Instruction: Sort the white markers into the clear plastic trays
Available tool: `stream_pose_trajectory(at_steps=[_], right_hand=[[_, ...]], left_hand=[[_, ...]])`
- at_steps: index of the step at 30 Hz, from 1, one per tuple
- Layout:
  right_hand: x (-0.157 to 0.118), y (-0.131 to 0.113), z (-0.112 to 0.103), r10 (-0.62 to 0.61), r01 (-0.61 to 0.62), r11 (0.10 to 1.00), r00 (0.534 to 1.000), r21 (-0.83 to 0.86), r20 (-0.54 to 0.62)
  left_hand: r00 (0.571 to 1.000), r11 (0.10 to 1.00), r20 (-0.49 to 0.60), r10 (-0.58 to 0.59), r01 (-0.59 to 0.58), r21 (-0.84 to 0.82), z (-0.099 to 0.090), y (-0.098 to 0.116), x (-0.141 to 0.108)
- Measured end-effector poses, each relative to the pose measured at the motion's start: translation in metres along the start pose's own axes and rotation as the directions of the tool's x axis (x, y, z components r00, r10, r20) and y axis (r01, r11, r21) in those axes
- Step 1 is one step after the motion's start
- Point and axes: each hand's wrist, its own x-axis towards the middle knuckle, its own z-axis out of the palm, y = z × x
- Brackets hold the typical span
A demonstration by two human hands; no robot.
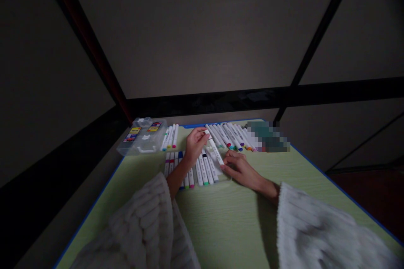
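A white marker pen slants between my two hands above the table. My left hand is closed on its upper end, thumb across the barrel. At the lower end, the fingers of my right hand pinch the tip. Under and beside my left hand, several white markers with coloured ends lie side by side in a clear tray. My left hand and forearm hide part of that row. Just beyond my hands, another row of markers lies on the table.
A clear plastic case with bright labels rests at the table's far left corner. Next to it lie a few markers. A pixelated greenish item is at the far right. The light-green table has a blue edge and meets a wall behind.
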Motion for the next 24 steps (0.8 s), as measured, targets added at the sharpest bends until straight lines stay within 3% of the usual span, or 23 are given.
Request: stream_pose_trajectory(at_steps=[10, 24], right_hand=[[-0.0048, -0.0062, -0.0021, -0.069, 0.076, 0.994, 0.994, -0.083, 0.080], [-0.0047, -0.0069, -0.0054, -0.154, 0.165, 0.969, 0.986, -0.182, 0.069]], left_hand=[[0.985, 0.994, -0.129, -0.110, 0.113, 0.013, -0.0028, -0.0005, 0.0029], [0.984, 0.983, -0.024, -0.179, 0.180, 0.038, -0.0006, 0.0064, -0.0054]])
